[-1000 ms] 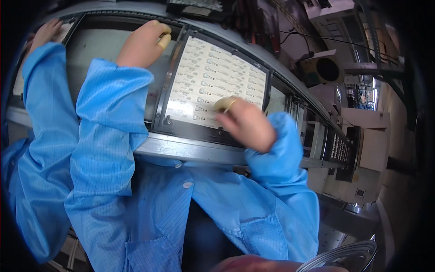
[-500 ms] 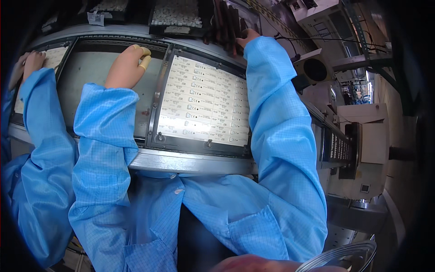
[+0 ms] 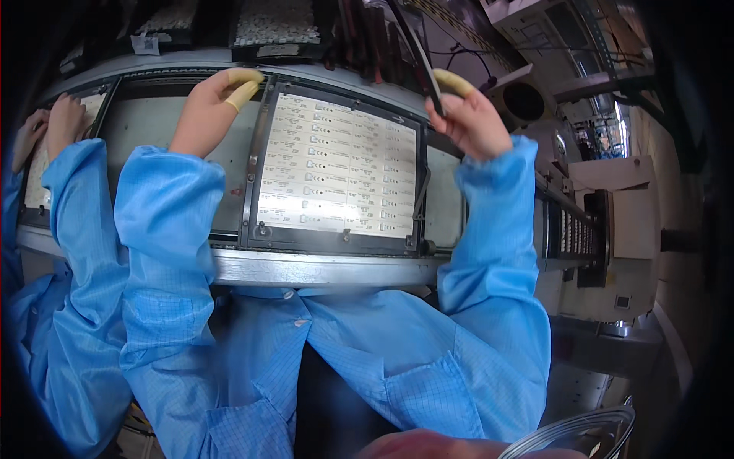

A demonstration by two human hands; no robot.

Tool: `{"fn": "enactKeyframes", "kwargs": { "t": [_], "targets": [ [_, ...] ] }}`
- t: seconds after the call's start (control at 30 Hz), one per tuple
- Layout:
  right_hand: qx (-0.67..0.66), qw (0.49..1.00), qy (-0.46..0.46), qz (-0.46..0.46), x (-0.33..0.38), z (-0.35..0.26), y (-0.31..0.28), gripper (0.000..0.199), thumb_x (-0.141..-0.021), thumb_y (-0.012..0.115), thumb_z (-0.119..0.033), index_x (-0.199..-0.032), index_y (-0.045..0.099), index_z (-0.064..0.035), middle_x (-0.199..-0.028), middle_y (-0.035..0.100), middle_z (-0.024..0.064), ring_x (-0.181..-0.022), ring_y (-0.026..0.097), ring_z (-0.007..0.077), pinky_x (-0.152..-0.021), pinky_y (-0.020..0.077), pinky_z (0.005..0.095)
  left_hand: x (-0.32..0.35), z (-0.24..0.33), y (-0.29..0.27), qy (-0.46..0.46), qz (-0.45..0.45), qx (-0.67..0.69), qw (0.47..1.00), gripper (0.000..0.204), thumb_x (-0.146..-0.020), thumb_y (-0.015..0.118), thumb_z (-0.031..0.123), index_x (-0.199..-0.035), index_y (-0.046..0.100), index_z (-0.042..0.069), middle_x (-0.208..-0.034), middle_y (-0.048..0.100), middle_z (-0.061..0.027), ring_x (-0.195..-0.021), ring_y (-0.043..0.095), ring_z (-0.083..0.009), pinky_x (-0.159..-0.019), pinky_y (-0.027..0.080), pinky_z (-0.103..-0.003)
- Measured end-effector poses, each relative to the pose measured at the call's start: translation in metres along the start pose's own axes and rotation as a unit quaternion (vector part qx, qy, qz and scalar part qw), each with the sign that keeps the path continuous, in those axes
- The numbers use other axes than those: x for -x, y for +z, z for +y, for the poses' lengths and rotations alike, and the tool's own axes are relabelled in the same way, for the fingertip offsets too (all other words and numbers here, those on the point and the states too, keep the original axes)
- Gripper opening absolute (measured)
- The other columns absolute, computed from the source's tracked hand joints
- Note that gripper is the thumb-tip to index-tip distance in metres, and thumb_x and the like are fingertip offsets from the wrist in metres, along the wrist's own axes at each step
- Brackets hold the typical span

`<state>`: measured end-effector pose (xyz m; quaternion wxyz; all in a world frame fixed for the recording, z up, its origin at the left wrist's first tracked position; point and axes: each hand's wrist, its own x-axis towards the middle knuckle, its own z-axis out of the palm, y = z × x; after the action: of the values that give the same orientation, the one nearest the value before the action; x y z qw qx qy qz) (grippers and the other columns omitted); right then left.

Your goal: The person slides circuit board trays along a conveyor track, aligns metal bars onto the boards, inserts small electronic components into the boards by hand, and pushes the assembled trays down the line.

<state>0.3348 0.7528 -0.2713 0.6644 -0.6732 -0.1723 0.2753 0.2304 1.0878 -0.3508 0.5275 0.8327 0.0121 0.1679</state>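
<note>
In front of me lies a black-framed tray [image 3: 302, 243] bearing a sheet of white printed pieces [image 3: 336, 164]. At its far left corner is my left hand [image 3: 208, 111], with yellow finger cots on thumb and forefinger. Those two tips meet in a pinch; whether anything is between them I cannot make out. Raised beyond the tray's far right corner, my right hand [image 3: 475, 122] pinches the lower end of a long, thin dark strip [image 3: 415, 47]. The strip slants up and leftward out of view. A yellow finger cot shows on this hand too.
Under the tray runs a conveyor with a metal front rail [image 3: 329, 269]. Behind it stand dark bins of small white pieces [image 3: 277, 23] and a bunch of dark strips [image 3: 367, 42]. At far left, a co-worker's hands [image 3: 63, 126] are over another tray. Machinery [image 3: 612, 222] stands right.
My right hand has come back from the bunch of strips, nearer and rightward, with one strip in it. My left hand has shifted right to the tray's corner. The tray sits slightly further left in view.
</note>
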Motion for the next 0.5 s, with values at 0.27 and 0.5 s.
{"fn": "enactKeyframes", "kwargs": {
  "t": [0.27, 0.5],
  "targets": [
    [-0.090, 0.996, -0.002, -0.009, 0.090, 0.060, 0.099, 0.055, -0.084, 0.052, 0.003, -0.134, 0.031, -0.0020, -0.091, 0.060, 0.0163, -0.071, 0.059, 0.0175, -0.064, 0.0498, 0.0263, 0.012, 0.082, 0.072, -0.166, -0.187, 0.322, 0.913, 0.029, -0.089, 0.058, 0.026, -0.096, 0.060, -0.002, -0.085, 0.062, -0.0052, -0.072, 0.055, -0.0094, -0.062, 0.043, -0.023],
    [0.325, 0.933, -0.127, 0.083, 0.104, 0.082, 0.109, 0.054, -0.080, 0.063, -0.001, -0.129, 0.040, -0.0024, -0.079, 0.057, 0.0045, -0.063, 0.053, 0.0067, -0.058, 0.0437, 0.0208, 0.026, 0.071, 0.099, -0.187, -0.193, 0.156, 0.950, 0.031, -0.086, 0.062, 0.026, -0.091, 0.061, -0.005, -0.076, 0.062, -0.0088, -0.060, 0.056, -0.0128, -0.056, 0.045, -0.028]
  ]
}}
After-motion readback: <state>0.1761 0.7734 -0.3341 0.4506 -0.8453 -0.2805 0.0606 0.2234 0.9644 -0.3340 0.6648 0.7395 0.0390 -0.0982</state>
